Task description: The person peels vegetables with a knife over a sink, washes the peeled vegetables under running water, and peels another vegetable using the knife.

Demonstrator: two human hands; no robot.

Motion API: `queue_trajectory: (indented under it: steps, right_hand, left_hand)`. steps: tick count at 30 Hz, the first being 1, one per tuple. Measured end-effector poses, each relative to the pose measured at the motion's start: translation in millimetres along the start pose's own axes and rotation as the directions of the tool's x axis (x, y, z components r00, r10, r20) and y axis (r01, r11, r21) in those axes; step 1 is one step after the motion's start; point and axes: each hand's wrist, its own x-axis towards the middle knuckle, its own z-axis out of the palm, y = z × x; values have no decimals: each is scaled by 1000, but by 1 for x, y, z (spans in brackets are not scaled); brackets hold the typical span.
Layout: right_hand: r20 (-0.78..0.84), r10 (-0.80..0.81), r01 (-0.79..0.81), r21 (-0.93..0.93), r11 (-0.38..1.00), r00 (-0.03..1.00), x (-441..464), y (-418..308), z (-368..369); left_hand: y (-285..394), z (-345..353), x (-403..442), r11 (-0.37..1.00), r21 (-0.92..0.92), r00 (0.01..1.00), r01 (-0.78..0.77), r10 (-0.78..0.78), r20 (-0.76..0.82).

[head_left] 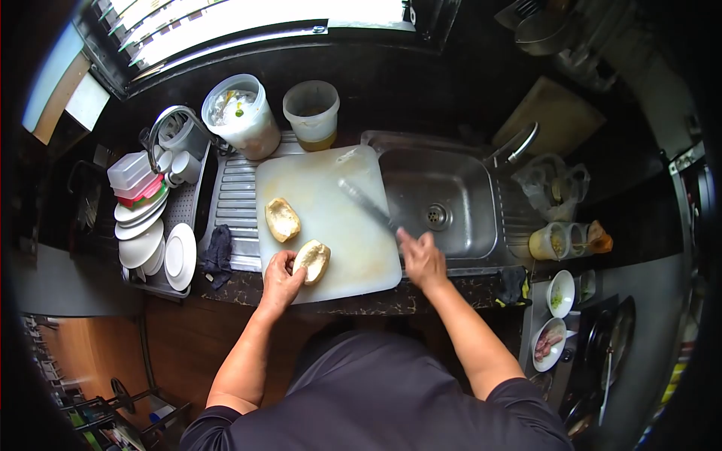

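A white cutting board lies across the drainboard and the left part of the sink. Two pale, hollowed pieces that look like halves of a bread roll rest on its left side. My left hand grips the nearer bread half by its left edge, hollow side up. The farther bread half lies just beyond, untouched. My right hand is closed round the handle of a knife. The blade, slightly blurred, points up and left over the board, apart from the bread.
Beyond the board stand a full white bucket and a smaller tub with yellowish liquid. A dish rack of plates is at left, beside a dark cloth. Right are the sink, clear containers and two bowls.
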Motion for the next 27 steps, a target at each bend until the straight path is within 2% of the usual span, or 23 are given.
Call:
queue_trajectory:
  steps: [1,2,4,5,7,8,9,10,11,12,13,14,15,16,17,19,20,21,22,23,24,25,27]
  right_hand:
    - [-85,109,-108,22,994,990,13,8,0]
    - [-95,112,-111,22,994,989,23,14,-1]
    - [-231,289,-275,90,957,929,38,29,-2]
    - [-260,291,-261,145,954,921,38,41,-8]
    - [-421,157,-40,274,961,893,31,40,-30]
    - [-440,162,-40,273,961,883,21,35,-42]
    - [-585,51,73,187,980,809,18,39,-39]
    - [-298,271,-158,353,922,915,11,76,-22]
    - [-82,428,-343,475,811,900,4,88,-16]
    - [141,555,-539,517,665,820,-3,100,-11]
    - [140,552,-536,518,667,822,-11,94,-14]
    - [-17,467,-385,539,749,884,-17,91,-18]
    - [-165,376,-238,535,811,912,-25,86,-23]
    - [-178,351,-215,521,826,919,-32,67,-37]
    - [-172,358,-222,525,822,918,-37,62,-39]
    - [144,316,-345,284,894,938,-38,48,-48]
    - [231,277,-329,226,917,933,-38,36,-57]
    - [231,280,-332,229,915,932,-39,30,-56]
    - [118,204,-226,213,951,972,-39,26,-54]
    - [8,119,-119,184,976,993,-39,24,-52]
    - [-21,100,-94,214,972,995,-37,23,-50]
    - [-21,103,-96,218,971,994,-37,26,-46]
    - [68,13,-20,107,994,998,-35,30,-41]
  left_hand:
    - [0,2,-1,999,32,999,-27,27,-21]
    - [1,3,0,996,64,997,-57,60,-42]
    - [3,3,5,996,59,997,-66,67,-22]
    - [3,4,8,997,55,998,-58,59,-6]
    - [18,9,15,993,58,994,-107,108,-18]
    - [26,14,17,987,64,988,-148,150,-26]
    - [28,23,22,983,14,982,-182,183,-39]
    - [35,32,26,988,-12,987,-154,153,-40]
    - [41,40,31,991,-37,991,-131,129,-42]
    - [36,50,37,991,-108,997,-74,75,8]
    - [38,56,43,984,-176,998,-15,26,60]
    - [39,58,48,987,-146,990,62,-43,133]
    - [45,58,48,987,-144,990,74,-54,134]
    - [51,58,47,996,-89,995,26,-17,102]
    - [55,59,48,999,-31,997,-28,30,72]
    - [57,61,53,996,1,993,-94,93,66]
    - [59,61,56,994,46,989,-97,92,114]
    - [61,61,58,991,89,983,-101,86,160]
    - [60,63,61,991,91,984,-102,87,158]
    - [59,65,62,998,12,986,-56,54,159]
    - [59,66,62,998,-65,986,-9,20,164]
    - [59,67,62,998,-61,986,-9,19,166]
    - [61,71,59,977,-125,983,-172,178,38]
